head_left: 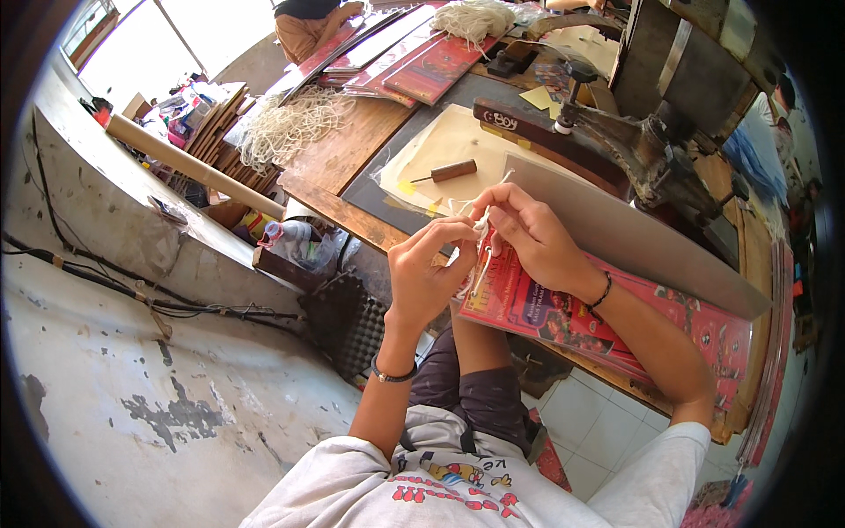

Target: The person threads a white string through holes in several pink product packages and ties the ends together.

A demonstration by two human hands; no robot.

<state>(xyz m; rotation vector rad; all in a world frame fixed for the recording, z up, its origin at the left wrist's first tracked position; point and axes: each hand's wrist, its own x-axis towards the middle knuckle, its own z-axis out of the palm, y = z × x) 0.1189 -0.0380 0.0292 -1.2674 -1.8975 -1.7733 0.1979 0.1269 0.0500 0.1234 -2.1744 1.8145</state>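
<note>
My left hand (429, 268) and my right hand (535, 236) meet over the table's near edge, both pinching a white cord (481, 231). The cord runs at the end of a stack of red printed sheets (563, 308) that look glossy. My right forearm passes over these sheets. A stiff grey board (642, 233) stands tilted along their far side. Just beyond my hands, an awl with a wooden handle (453, 172) lies on cream paper (409, 167). Whether the cord is knotted is hidden by my fingers.
A heavy metal clamping machine (647, 150) takes up the table's right side. At the far left lie a heap of loose white cord (290, 128) and more red printed boards (431, 70). A peeling wall (158, 387) runs along my left. Another person (308, 31) sits beyond the table.
</note>
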